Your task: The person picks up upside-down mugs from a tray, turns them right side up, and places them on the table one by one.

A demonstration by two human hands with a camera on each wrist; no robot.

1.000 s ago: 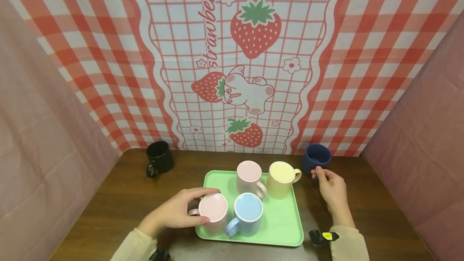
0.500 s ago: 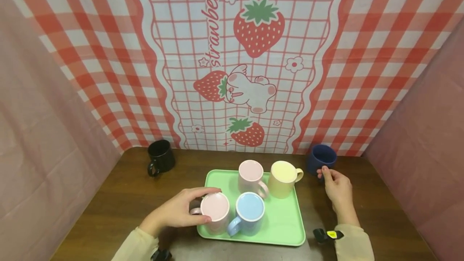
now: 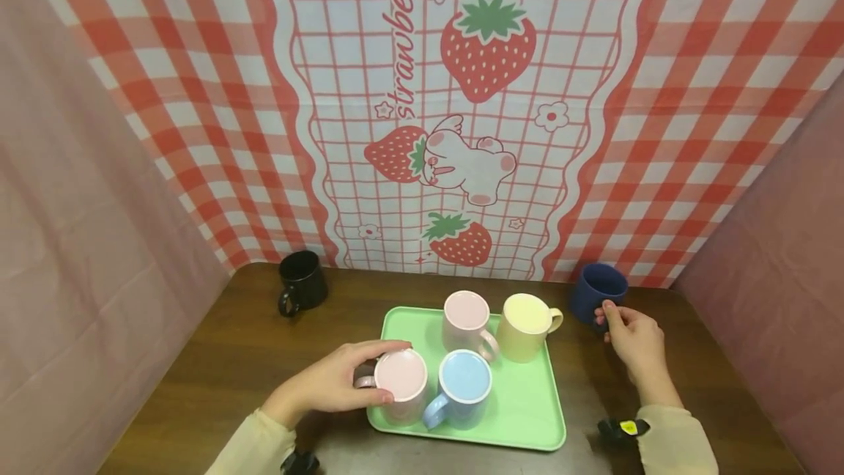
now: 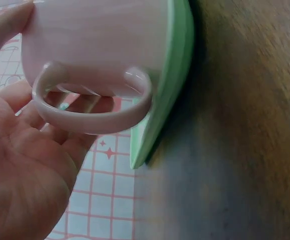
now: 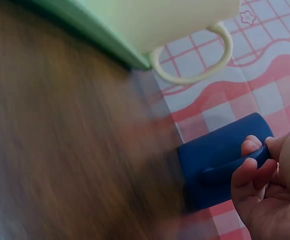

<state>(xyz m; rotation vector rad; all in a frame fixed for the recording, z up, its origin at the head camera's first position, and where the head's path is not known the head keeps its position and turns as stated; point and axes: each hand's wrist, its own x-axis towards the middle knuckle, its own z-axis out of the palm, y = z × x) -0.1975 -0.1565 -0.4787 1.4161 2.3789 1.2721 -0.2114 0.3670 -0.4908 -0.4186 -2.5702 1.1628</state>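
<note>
My left hand holds a pink mug that stands upside down at the front left of a green tray. Thumb and fingers reach round its sides, and in the left wrist view its handle points toward the palm. Over at the back right, the fingers of my right hand pinch the handle of a dark blue mug, which is upright with its mouth up. The right wrist view shows that handle between thumb and fingers.
Also upside down on the tray are a light blue mug, a second pink mug and a yellow mug. A black mug stands upright at the back left. Behind the wooden table hangs a strawberry-print cloth.
The dark blue mug has slid slightly to the right with my right hand. The left hand keeps its place on the pink mug. The whole head view has shifted a little.
</note>
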